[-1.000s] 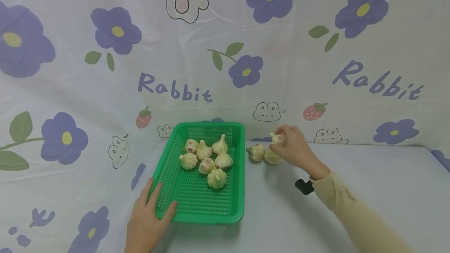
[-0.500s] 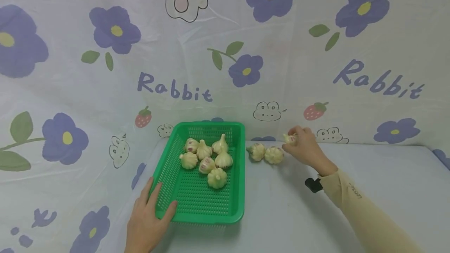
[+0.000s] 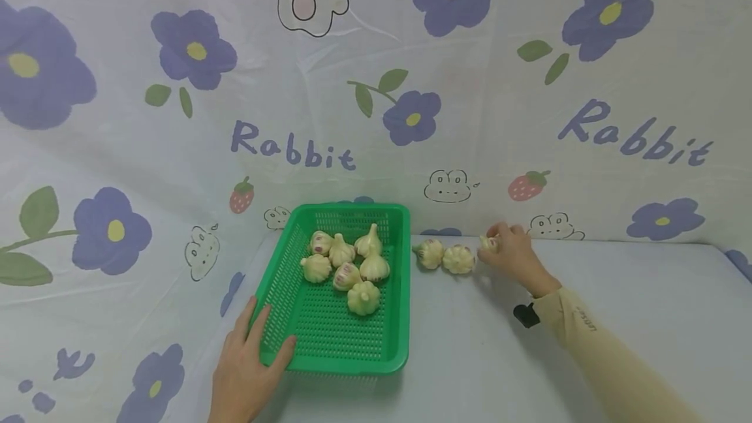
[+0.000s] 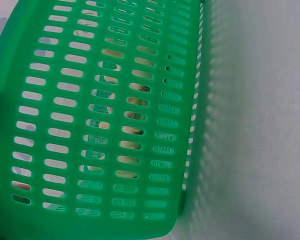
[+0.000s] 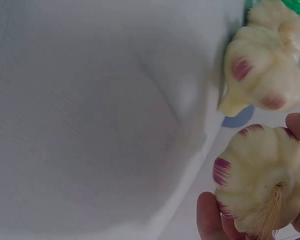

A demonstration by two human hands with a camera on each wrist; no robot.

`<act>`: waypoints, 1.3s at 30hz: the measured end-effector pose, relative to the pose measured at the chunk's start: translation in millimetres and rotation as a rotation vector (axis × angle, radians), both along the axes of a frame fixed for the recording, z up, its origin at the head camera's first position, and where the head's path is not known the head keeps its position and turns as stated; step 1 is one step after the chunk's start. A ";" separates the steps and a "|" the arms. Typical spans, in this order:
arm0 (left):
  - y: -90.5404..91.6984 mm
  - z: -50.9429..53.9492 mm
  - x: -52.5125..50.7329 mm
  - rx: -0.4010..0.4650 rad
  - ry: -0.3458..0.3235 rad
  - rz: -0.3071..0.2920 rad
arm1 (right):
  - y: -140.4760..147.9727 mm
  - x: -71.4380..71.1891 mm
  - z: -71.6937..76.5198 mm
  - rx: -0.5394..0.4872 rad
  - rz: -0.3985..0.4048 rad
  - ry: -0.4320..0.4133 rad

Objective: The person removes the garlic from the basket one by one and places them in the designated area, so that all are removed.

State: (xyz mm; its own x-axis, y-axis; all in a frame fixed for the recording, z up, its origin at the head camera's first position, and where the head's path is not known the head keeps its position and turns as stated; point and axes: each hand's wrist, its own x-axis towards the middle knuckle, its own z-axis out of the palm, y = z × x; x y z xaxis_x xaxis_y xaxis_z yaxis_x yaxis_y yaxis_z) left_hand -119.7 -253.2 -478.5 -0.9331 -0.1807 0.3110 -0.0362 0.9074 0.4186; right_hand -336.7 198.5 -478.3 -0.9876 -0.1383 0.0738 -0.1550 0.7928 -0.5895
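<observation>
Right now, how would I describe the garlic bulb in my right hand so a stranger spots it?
Start at the green basket, then go to the two garlic bulbs on the table just right of it. Further right, your right hand holds the target bulb, purple-streaked with stringy roots; it alone is gripped.

White backdrop [image 3: 346, 51], creased. Prints: purple yellow-centred flowers [image 3: 414, 119], green leaves [image 3: 392, 79], "Rabbit" lettering [image 3: 294, 153] twice, red strawberries [image 3: 241, 197], outlined rabbit faces [image 3: 448, 190], cartoon animal [image 3: 311, 8] cut off at top. White table [image 3: 458, 344] meets it at back.
</observation>
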 end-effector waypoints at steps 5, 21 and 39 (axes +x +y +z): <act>0.1 0.8 0.2 0.002 -0.011 0.001 | 0.0 -1.2 -9.2 0.006 0.008 -0.026; 0.8 1.7 2.1 0.011 0.008 -0.008 | -3.0 0.5 -15.9 0.031 -0.007 -0.047; -0.2 -0.4 0.2 0.002 0.022 0.007 | -1.6 3.5 -10.3 0.051 0.013 -0.017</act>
